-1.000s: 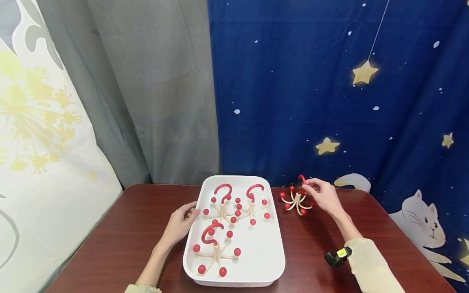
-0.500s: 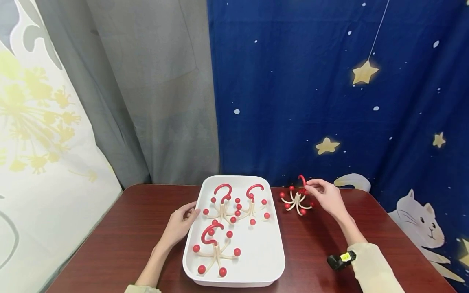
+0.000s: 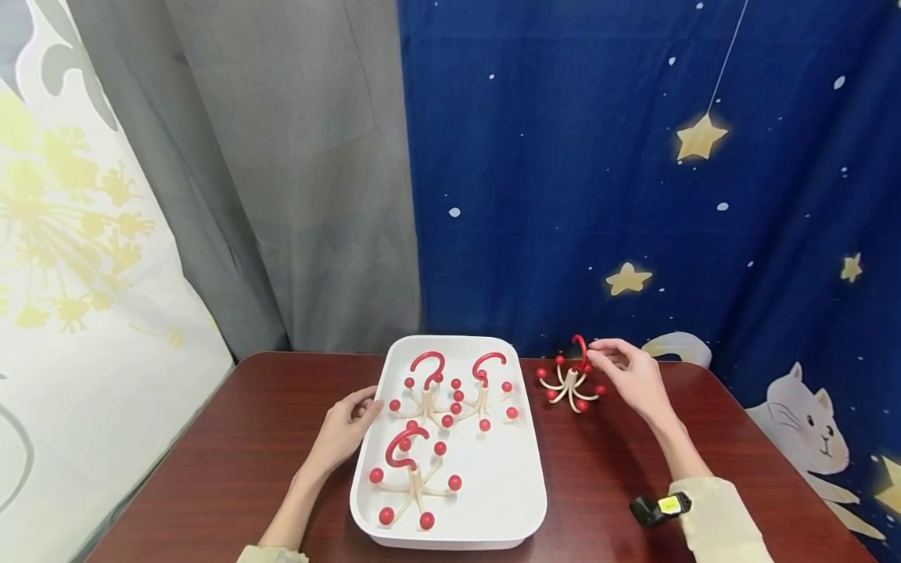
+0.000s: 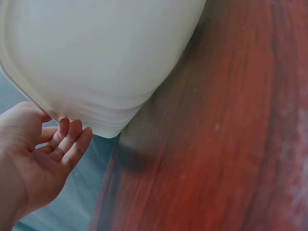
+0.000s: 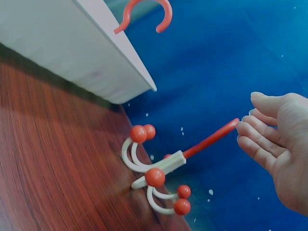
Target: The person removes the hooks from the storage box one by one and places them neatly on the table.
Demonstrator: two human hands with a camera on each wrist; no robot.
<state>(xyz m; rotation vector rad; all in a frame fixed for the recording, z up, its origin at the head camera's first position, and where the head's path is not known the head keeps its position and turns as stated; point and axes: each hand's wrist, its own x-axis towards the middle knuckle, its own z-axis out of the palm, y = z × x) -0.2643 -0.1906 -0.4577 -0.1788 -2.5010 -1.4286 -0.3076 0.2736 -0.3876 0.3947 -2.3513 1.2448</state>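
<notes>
my right hand (image 3: pixel 637 383), fingers slack and holding nothing, hovers just right of a red-balled stand (image 3: pixel 572 381) on the table (image 3: pixel 296 414), nearest its hook (image 5: pixel 211 139). it looks light, stiff and smooth, best pinched by that hook; my left hand (image 3: pixel 343 428) holds the tray (image 3: pixel 489 485).

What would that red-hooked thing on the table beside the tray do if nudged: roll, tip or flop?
The red-hooked stand probably wouldn't roll, as its pale arms splay in several directions. A push high on its tall hook might tip it. It looks stiff, not floppy: the arms hold up red balls without visible drooping.
</notes>
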